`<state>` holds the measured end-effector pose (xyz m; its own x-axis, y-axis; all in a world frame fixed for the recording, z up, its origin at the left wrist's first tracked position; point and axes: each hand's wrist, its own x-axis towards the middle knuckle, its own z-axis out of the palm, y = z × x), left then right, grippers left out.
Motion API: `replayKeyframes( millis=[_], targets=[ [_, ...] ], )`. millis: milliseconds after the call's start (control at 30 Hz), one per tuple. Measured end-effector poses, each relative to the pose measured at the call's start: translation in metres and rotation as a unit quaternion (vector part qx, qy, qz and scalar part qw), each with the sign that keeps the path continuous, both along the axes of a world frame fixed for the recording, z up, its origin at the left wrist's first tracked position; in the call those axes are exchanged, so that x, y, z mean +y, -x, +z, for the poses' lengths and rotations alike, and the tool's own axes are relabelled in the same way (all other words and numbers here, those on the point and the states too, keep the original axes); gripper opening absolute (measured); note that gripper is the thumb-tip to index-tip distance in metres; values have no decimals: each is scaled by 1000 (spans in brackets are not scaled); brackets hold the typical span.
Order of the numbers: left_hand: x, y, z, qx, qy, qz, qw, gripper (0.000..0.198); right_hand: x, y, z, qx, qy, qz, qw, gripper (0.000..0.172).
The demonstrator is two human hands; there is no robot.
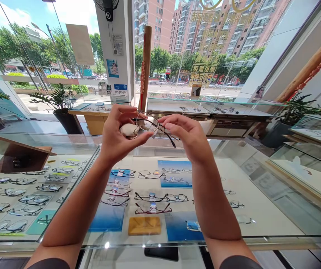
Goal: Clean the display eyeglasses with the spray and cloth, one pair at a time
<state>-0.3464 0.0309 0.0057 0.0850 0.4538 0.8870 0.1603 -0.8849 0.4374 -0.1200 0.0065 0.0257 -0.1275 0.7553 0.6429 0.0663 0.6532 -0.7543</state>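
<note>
A pair of eyeglasses [170, 139] with a thin dark frame is held up above the glass counter, between both hands. My left hand [115, 129] is closed on one lens side, its thumb below and its fingers above. A crumpled whitish thing [128, 130], perhaps a cloth, sits in that palm. At the other side of the frame, my right hand [190, 135] pinches the eyeglasses near the hinge, its fingertips partly hidden. One dark temple arm points down toward the counter.
Below lies a glass display counter [247, 186] with rows of eyeglasses and blue cards. A yellow-brown case [144, 225] is inside. A black phone-like object [162, 253] lies near the front edge. A wooden piece [20, 153] stands at left; more display cases line the window.
</note>
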Motion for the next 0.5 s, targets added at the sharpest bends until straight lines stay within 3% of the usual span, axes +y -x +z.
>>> replayKeyframes(
  millis=[500],
  targets=[
    [4,3,0,50,21,20,998,61,9,-2,-1,4,158,100,982,10]
  ],
)
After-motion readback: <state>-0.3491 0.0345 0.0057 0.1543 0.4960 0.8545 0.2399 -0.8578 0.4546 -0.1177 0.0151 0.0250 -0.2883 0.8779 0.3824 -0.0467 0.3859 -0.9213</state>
